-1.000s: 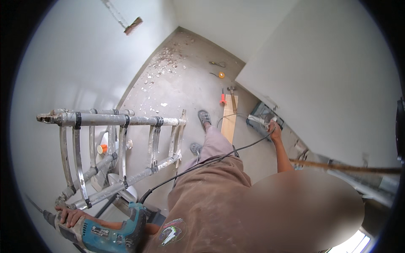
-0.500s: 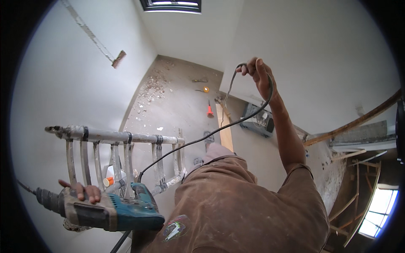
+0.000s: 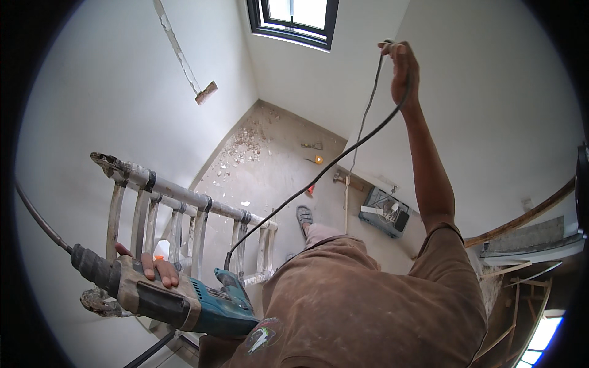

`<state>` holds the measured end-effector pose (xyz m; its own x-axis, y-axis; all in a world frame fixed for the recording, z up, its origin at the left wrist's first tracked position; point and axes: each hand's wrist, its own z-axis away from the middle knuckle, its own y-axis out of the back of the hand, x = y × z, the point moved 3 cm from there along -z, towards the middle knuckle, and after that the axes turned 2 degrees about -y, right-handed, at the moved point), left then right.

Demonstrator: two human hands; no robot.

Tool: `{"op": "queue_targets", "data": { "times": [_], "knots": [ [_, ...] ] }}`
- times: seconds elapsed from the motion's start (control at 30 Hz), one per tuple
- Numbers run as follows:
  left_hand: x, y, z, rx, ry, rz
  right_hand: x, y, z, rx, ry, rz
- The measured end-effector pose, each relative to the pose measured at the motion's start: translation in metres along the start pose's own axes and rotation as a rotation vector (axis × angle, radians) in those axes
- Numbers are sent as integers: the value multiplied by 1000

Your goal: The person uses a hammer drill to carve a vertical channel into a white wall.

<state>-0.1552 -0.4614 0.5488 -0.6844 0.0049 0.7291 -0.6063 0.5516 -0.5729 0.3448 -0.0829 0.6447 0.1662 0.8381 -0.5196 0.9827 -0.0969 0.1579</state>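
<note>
Rotary hammer: where do we have it?

Lower left, beside the ladder, our left hand wrapped over it.

Change?

Our right hand has risen, gripping the power cord; we judge more slack is lifted.

Containers?

Grey case; white tangle there, unidentifiable to us.

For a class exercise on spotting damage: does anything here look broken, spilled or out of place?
Yes. Pale rubble lies scattered on the floor near the far corner, looking like spilled debris. Above it, the left wall has a rough strip ending in a brownish patch, interrupting its otherwise smooth surface.
</note>
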Motion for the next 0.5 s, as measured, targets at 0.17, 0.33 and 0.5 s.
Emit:
{"op": "queue_targets", "data": {
  "times": [0.17, 0.33, 0.5],
  "knots": [
    [-10, 8, -49, -75, -306, -139, 45, -7, -17, -52, -84, 129],
    [9, 25, -87, 33, -319, -172, 135, -60, -47, -294, -96, 152],
    [-22, 78, -163, 192, -317, 14, 247, -66, -87, -192, 30, 188]
  ]
}}
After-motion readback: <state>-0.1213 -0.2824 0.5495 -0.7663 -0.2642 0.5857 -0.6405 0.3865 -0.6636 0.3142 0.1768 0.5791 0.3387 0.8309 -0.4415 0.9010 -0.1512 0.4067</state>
